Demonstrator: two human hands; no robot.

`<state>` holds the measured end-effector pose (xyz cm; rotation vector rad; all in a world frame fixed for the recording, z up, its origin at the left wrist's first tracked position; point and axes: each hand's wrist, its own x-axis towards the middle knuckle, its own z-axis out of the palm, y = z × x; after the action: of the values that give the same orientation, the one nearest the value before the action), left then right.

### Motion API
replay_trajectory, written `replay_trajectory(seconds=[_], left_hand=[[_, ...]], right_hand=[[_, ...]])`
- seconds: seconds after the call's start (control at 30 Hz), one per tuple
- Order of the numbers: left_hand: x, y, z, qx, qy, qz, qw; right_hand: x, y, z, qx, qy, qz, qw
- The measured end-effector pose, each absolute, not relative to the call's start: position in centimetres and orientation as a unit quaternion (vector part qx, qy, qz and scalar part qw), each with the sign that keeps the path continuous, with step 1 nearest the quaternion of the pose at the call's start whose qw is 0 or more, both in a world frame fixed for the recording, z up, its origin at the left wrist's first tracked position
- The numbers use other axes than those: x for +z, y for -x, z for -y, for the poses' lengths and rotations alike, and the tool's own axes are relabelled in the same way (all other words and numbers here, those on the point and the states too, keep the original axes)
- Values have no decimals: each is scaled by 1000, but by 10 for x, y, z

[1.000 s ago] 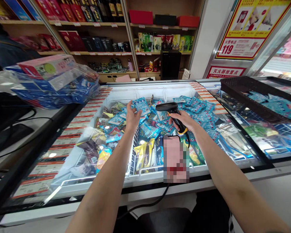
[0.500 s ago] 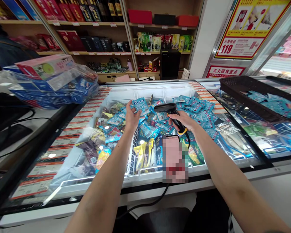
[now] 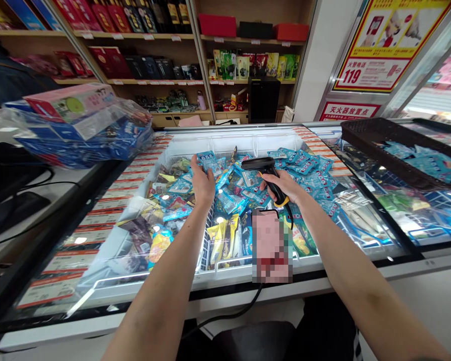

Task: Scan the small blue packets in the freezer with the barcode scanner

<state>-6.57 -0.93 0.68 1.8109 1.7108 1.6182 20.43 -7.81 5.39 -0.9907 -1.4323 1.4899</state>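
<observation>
My left hand (image 3: pixel 203 184) has its thumb and fingers closed on a small blue packet (image 3: pixel 207 158), over the left part of the freezer's glass top. My right hand (image 3: pixel 282 186) is wrapped round the grip of a black-and-yellow barcode scanner (image 3: pixel 258 164), whose head points left toward that packet. Loose blue packets (image 3: pixel 229 200) are scattered under and between the hands. A larger pile of blue packets (image 3: pixel 304 170) lies to the right of the scanner. Below the right hand, a phone (image 3: pixel 267 235) rests near the front edge, its screen blurred out.
Plastic-wrapped boxes (image 3: pixel 78 125) stand at the left. On the right, a dark basket (image 3: pixel 379 133) holds more blue packets. The scanner's black cable (image 3: pixel 244 312) hangs over the freezer's front edge. Stocked shelves (image 3: pixel 150 80) line the back.
My left hand has shifted slightly left and toward me with the blue packet, which has turned. My right hand and the scanner have barely moved.
</observation>
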Motion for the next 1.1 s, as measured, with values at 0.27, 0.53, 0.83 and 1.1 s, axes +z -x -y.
replay_trajectory(seconds=[0.27,0.53,0.83,1.1], left_hand=[[22,56,26,522,-590,-616,-15],[15,53,21,335,-744,-574,-71],[3,53,13,341,-700,-617,-112],[9,48,16,368,-743,-553,-83]], right_hand=[[53,-205,75,589,408,539,443],[58,-206,76,596,412,506,468],[60,-207,74,592,422,478,493],[57,-213,69,577,428,466,516]])
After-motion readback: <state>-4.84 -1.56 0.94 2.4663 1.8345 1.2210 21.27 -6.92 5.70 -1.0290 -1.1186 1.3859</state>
